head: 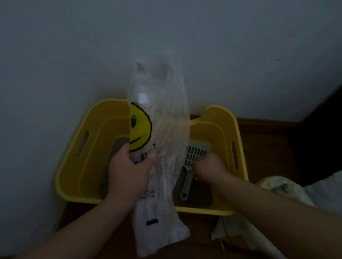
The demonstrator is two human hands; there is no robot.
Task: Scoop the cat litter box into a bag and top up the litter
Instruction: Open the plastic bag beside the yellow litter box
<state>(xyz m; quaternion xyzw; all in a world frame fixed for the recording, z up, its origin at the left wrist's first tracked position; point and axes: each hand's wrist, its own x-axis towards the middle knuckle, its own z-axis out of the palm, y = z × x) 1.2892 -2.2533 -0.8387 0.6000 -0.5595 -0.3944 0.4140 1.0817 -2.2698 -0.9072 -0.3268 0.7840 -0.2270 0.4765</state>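
Note:
A yellow litter box (223, 125) stands on the floor against the wall, with dark litter (194, 197) in its bottom. My left hand (126, 171) grips a clear plastic bag (164, 113) with a yellow smiley face, and the bag stands up over the middle of the box. A grey-blue slotted litter scoop (196, 154) lies inside the box, its handle pointing toward me. My right hand (208, 167) is curled right beside the scoop where head and handle meet. The dim light hides whether it holds anything.
A grey wall (158, 28) rises directly behind the box. Wooden floor (269, 138) runs to the right, where a dark shape (329, 127) stands. A pale yellowish sack (283, 190) lies crumpled at the box's near right corner.

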